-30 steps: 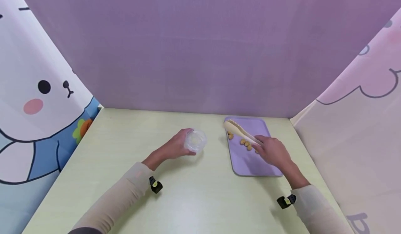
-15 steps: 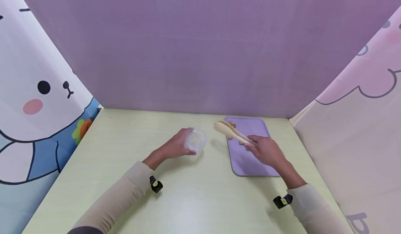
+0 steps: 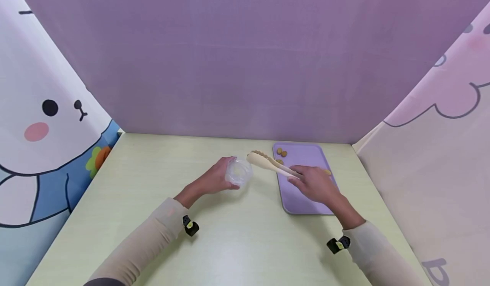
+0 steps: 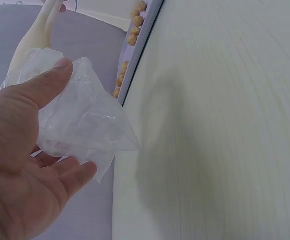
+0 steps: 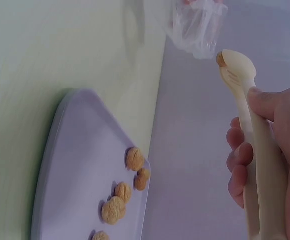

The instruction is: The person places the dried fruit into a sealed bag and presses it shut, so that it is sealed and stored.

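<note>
My left hand [image 3: 214, 178] grips a clear plastic bag [image 3: 239, 173] above the middle of the table, thumb on one side and fingers on the other. In my right hand [image 3: 317, 184] are cream-coloured tongs [image 3: 265, 161], pointing left. A walnut [image 5: 220, 59] sits pinched between the tongs' tips, as the right wrist view shows. Those tips hang right at the bag's right edge in the head view. Below the right hand lies a purple tray [image 3: 302, 203] with several walnuts [image 5: 113, 210] on it, some hidden by the hand and tongs in the head view.
The pale table [image 3: 229, 243] meets a purple cloth wall [image 3: 237, 64] at its back. Printed cloth panels stand at the left [image 3: 23, 86] and right [image 3: 432, 158] sides. Black cameras are strapped to both wrists.
My right hand has moved left with the tongs, whose tips went from over the tray to the bag's edge. The left hand and bag have stayed put.
</note>
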The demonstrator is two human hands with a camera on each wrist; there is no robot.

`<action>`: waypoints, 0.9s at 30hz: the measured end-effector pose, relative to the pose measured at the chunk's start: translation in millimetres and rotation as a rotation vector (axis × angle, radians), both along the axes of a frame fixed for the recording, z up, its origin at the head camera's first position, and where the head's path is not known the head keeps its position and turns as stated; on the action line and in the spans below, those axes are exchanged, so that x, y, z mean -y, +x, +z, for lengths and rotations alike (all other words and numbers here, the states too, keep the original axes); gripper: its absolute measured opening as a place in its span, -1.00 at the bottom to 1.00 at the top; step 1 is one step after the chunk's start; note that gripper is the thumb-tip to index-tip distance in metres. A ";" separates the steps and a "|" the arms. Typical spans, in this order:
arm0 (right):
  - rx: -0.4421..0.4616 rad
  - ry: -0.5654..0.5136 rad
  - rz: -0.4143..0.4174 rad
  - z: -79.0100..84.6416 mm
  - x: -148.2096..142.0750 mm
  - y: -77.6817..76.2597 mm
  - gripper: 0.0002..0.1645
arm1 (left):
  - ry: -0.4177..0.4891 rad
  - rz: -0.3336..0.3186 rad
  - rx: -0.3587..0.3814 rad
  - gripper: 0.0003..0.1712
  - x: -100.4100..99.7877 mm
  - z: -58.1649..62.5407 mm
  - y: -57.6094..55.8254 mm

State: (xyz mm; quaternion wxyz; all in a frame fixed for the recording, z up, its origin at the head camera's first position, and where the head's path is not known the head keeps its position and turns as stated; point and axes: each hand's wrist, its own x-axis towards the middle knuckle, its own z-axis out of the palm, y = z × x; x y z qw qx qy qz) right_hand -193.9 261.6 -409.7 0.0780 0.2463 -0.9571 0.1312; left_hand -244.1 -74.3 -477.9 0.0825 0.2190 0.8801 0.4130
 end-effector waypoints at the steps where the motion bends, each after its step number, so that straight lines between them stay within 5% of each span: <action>1: 0.011 -0.008 0.009 0.4 2.0 -0.1 -0.63 | 0.002 0.000 -0.001 0.18 0.2 -0.1 0.0; 27: 0.029 -0.006 0.049 -2.3 19.6 -2.1 -0.51 | 0.071 0.017 0.021 0.18 -0.6 -1.5 -3.5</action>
